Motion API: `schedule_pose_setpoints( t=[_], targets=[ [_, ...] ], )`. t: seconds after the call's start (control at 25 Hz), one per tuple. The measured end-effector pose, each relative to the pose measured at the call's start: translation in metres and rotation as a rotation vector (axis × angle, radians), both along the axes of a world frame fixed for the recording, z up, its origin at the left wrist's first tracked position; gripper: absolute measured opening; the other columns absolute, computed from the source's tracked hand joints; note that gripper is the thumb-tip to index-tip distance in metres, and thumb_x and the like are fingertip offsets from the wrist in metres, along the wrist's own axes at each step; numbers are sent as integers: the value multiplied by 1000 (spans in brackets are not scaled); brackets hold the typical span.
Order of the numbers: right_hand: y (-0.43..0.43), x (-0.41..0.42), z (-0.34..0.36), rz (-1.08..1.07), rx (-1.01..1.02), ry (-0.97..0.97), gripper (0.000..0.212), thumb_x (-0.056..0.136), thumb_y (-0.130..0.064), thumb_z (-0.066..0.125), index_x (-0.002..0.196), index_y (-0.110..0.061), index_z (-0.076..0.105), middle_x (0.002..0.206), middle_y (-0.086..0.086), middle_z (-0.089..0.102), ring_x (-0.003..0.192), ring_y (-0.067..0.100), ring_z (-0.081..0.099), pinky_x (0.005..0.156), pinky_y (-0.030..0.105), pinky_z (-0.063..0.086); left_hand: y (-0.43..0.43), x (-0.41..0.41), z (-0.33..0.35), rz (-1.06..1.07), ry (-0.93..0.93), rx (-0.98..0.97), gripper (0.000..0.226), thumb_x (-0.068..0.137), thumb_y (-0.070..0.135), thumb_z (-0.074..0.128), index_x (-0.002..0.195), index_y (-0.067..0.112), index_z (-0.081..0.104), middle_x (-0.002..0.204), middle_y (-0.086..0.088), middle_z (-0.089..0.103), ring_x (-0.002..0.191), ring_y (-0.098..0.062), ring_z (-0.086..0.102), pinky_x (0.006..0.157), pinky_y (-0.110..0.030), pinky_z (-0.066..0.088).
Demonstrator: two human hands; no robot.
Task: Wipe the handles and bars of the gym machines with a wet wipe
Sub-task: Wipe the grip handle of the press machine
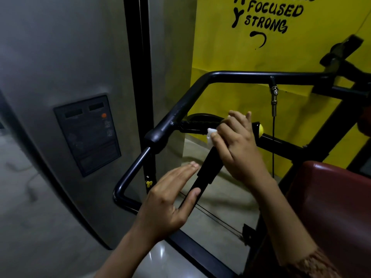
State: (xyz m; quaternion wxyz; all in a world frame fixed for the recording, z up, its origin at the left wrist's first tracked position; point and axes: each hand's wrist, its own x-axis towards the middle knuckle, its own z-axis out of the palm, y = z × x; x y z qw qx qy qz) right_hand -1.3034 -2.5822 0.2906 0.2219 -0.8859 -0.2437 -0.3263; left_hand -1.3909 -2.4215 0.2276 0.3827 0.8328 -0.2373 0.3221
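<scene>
Right hand [239, 145] curls round one black handle [208, 169], clamping one white wipe [210, 135] beneath its fingertips. Below it, left hand [170, 195] lies flat, fingers straight, thumb touching the same handle.

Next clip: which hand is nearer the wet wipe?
Right. The right hand grips the wet wipe against the black handle. The left hand is open lower down by the same handle, apart from the wipe.
</scene>
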Motion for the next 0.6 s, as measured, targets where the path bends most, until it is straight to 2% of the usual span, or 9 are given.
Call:
schedule_pose_setpoints(
  t=[0.12, 0.2, 0.32, 0.4, 0.44, 0.48, 0.52, 0.6],
  targets=[
    [1, -30, -20, 127, -166, -34, 35, 94, -31, 33, 85, -12, 61, 94, 3, 57, 122, 16, 37, 114, 45, 12, 1, 2, 1, -37, 30, -28, 44, 85, 23, 58, 127, 8, 53, 129, 2, 55, 122, -4, 48, 102, -16, 36],
    [-5, -35, -24, 183, -305, -71, 42, 98, -34, 27, 91, -14, 63, 98, 0, 58, 121, 15, 40, 116, 40, 9, 3, 5, 3, -72, 61, -61, 45, 84, 24, 59, 126, 10, 55, 131, 3, 54, 123, -5, 48, 102, -17, 37],
    [-9, -11, -3, 105, -335, -94, 44, 97, -36, 25, 84, -15, 62, 87, -1, 57, 104, 15, 47, 113, 32, 11, 12, 18, 10, -125, 103, -60, 47, 80, 31, 64, 124, 14, 57, 131, 3, 54, 124, -4, 47, 102, -18, 37],
    [-7, 6, 17, 16, -340, -27, 41, 94, -36, 27, 76, -16, 57, 77, -3, 51, 90, 18, 49, 103, 30, 23, 22, 34, 15, -130, 92, -28, 47, 80, 34, 65, 123, 15, 59, 130, 4, 55, 122, -2, 48, 101, -16, 37],
    [-6, 13, 26, -25, -362, 29, 40, 93, -38, 26, 73, -17, 54, 73, -5, 47, 83, 18, 47, 90, 31, 30, 28, 45, 17, -122, 87, -27, 46, 80, 34, 64, 122, 16, 59, 129, 4, 56, 121, -2, 48, 100, -15, 37],
    [-6, 23, 32, -51, -368, 105, 39, 93, -41, 25, 72, -20, 50, 71, -6, 43, 77, 16, 44, 76, 29, 31, 36, 58, 19, -113, 80, -28, 44, 81, 35, 62, 121, 16, 60, 128, 4, 57, 120, -1, 49, 100, -15, 37],
    [-7, 33, 39, -40, -315, 206, 36, 92, -42, 26, 69, -21, 45, 68, -6, 42, 71, 14, 41, 68, 28, 29, 44, 73, 21, -103, 71, -26, 43, 82, 35, 61, 119, 15, 61, 127, 4, 57, 119, -1, 50, 100, -15, 37],
    [-11, 53, 56, 65, -28, 455, 34, 91, -40, 33, 67, -20, 45, 65, -4, 46, 60, 8, 41, 58, 27, 28, 60, 108, 24, -95, 51, 7, 43, 82, 37, 59, 117, 14, 63, 125, 3, 58, 117, -4, 51, 99, -16, 38]
  ],
)
